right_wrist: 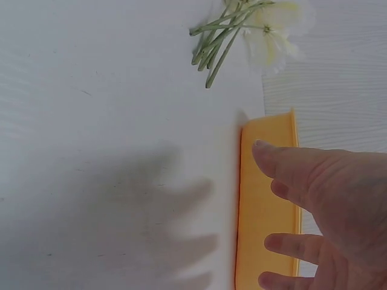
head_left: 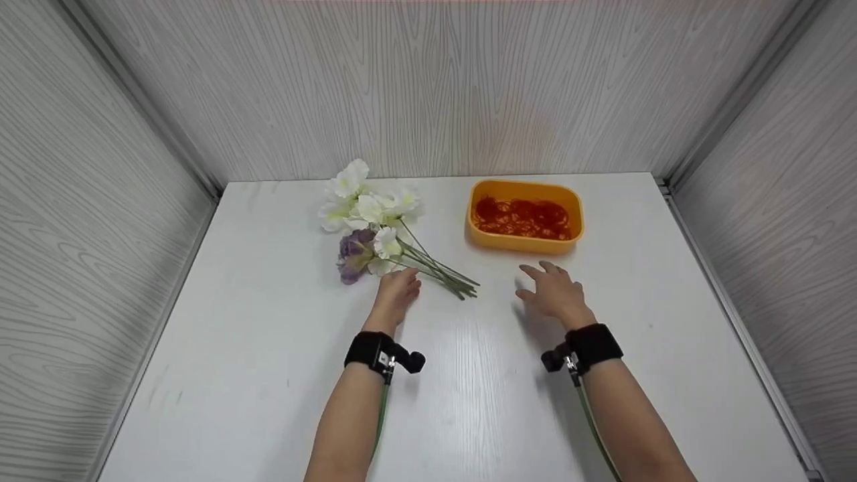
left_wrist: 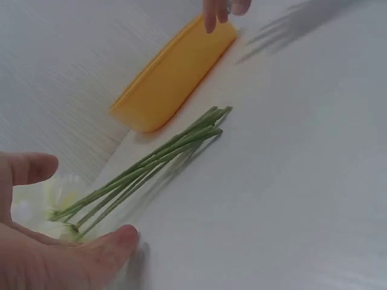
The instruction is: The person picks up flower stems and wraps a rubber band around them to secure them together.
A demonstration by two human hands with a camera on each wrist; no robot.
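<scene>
Okay, left hand [head_left: 399, 289] sits at the near end of the flowers [head_left: 370, 221], grip open: thumb and fingers spread, nothing pinched. In the left wrist view the thumb and a fingertip [left_wrist: 121, 238] bracket the green stems [left_wrist: 151, 163] near the blooms; can't tell if skin actually touches the stems, looks just beside them. Palm low over the white surface [head_left: 268, 375].

Right hand [head_left: 552, 289] is out in front of the orange tub [head_left: 525, 214], fingers straight and spread, grip open, holding nothing. Right wrist view shows the fingers [right_wrist: 290, 166] above the surface with their shadow below, so the hand hovers, fingertips close to the tub's near wall [right_wrist: 266, 199] but not clearly touching.

Flowers lie flat on the surface left of centre, white blooms toward the back wall, one purple bloom [head_left: 353, 254] at the near left, stems pointing toward the gap between the hands. Stem tips [head_left: 469, 289] end between left hand and tub, apart from both. Tub stands right of the flowers, near the back, with red bits [head_left: 522, 217] inside; too small to tell what they are. Black straps on both wrists.
</scene>
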